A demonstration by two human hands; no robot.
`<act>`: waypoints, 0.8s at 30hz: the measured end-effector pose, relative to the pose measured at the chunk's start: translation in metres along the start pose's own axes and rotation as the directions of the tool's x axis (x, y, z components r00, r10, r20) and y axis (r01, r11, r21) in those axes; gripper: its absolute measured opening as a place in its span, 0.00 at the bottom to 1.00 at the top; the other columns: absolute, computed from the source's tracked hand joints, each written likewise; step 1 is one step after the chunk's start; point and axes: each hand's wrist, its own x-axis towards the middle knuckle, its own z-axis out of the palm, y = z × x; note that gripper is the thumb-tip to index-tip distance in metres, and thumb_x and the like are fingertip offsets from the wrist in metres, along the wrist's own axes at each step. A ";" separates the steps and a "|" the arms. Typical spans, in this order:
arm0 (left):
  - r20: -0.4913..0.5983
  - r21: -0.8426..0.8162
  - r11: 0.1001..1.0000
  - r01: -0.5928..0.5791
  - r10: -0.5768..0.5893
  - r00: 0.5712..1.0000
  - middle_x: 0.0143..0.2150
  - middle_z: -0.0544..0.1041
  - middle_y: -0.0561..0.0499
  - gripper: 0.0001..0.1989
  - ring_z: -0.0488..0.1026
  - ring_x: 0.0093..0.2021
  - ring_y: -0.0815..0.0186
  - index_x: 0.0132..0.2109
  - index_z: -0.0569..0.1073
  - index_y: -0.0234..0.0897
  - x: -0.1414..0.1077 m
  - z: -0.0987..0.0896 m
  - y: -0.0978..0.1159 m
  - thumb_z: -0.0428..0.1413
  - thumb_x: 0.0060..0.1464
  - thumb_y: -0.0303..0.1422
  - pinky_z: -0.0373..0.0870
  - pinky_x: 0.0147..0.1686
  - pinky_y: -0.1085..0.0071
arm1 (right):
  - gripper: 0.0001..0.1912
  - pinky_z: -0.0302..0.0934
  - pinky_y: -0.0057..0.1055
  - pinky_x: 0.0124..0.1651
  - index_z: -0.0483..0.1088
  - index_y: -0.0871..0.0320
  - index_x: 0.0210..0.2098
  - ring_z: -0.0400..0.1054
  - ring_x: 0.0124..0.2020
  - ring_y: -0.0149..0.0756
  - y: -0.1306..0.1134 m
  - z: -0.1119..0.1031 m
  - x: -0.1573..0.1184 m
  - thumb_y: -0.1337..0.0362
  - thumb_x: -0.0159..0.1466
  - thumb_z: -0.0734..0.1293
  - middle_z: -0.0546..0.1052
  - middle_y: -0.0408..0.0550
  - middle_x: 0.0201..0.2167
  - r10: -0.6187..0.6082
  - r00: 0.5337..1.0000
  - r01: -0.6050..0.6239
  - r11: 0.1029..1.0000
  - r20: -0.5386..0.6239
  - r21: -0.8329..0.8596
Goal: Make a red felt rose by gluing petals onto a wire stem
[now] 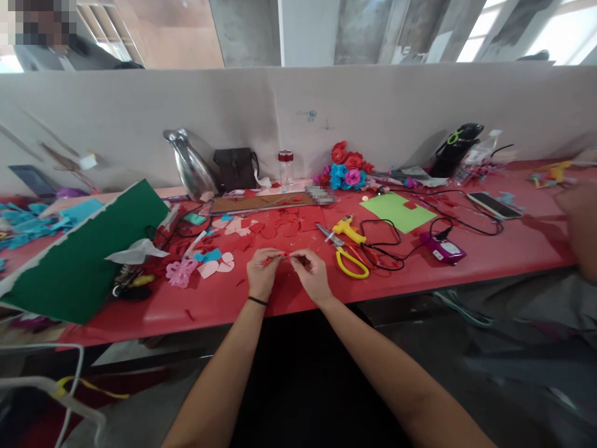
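Note:
My left hand (263,271) and my right hand (310,271) meet fingertip to fingertip above the front of the red table (219,308). Both are pinched closed on a small red piece (285,255), perhaps paper or felt; its shape is mostly hidden by my fingers. Beyond them lie red cut-out petals (291,225) and pink petals (240,226). Yellow-handled scissors (352,264) rest to the right of my right hand, beside a yellow glue gun (349,230). Left of my left hand are blue and pink pieces (208,256) and a pink lacy flower shape (181,272).
A green board (88,261) leans at the left. Along the partition stand a metal jug (189,165), a dark bag (236,168), a glass jar (286,168) and a paper-flower bouquet (347,171). A purple power socket (443,249) with cables, a phone (494,205) and another person's arm (581,230) are at right.

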 end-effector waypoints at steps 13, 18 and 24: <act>-0.072 0.186 0.973 -0.135 0.150 0.986 0.28 0.76 0.51 0.01 0.70 0.33 0.64 0.26 0.77 0.40 0.000 0.000 0.005 0.62 0.43 0.31 0.65 0.37 0.67 | 0.06 0.59 0.28 0.31 0.68 0.57 0.30 0.63 0.26 0.31 -0.006 0.001 0.000 0.61 0.58 0.64 0.71 0.44 0.26 0.003 1.000 -0.004 1.000 -0.007 -0.031; -0.034 0.270 0.942 -0.198 0.215 0.976 0.27 0.76 0.52 0.03 0.69 0.32 0.62 0.25 0.76 0.42 0.000 0.002 0.010 0.61 0.44 0.29 0.64 0.38 0.64 | 0.07 0.60 0.28 0.30 0.68 0.56 0.32 0.63 0.25 0.30 -0.004 0.003 0.001 0.60 0.56 0.66 0.71 0.42 0.26 0.085 0.996 -0.085 0.996 0.000 0.031; 0.026 0.289 0.931 -0.223 0.225 0.974 0.27 0.75 0.51 0.04 0.68 0.32 0.62 0.25 0.77 0.42 -0.001 0.004 0.012 0.60 0.44 0.28 0.63 0.36 0.65 | 0.07 0.61 0.28 0.32 0.70 0.57 0.32 0.65 0.27 0.31 0.001 0.002 0.003 0.59 0.57 0.66 0.73 0.44 0.29 0.111 0.994 -0.110 0.992 -0.014 0.061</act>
